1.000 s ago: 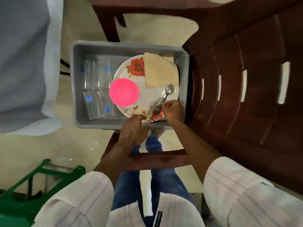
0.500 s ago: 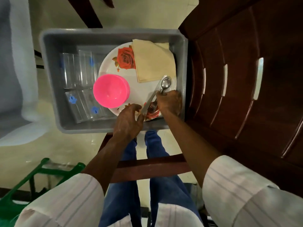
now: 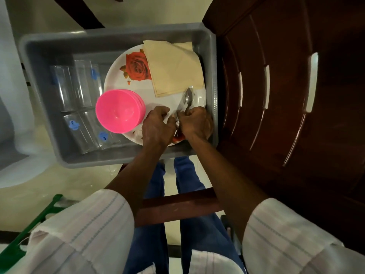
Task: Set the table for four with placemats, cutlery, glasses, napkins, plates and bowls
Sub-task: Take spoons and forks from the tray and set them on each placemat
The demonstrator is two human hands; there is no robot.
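Observation:
A grey tub [image 3: 126,34] holds a white rose-print plate [image 3: 118,76], a stack of pink bowls [image 3: 118,111], folded beige napkins [image 3: 173,70], several clear glasses [image 3: 79,89] lying on their sides, and metal cutlery [image 3: 187,99] on the plate's right side. My right hand [image 3: 197,123] grips the cutlery handles, a spoon bowl sticking out above the fist. My left hand [image 3: 158,125] sits right beside it over the plate's near edge, fingers curled at the cutlery; what it holds is hidden.
A dark brown plastic chair [image 3: 286,95] stands directly right of the tub. Its brown frame [image 3: 177,206] crosses below, over my legs. A green plastic object [image 3: 29,230] lies on the floor at lower left. A pale cloth-covered surface [image 3: 7,115] is at left.
Both hands moved further onto the plate and closed in together around the cutlery. My right hand now wraps the handles. The camera leaned closer to the tub.

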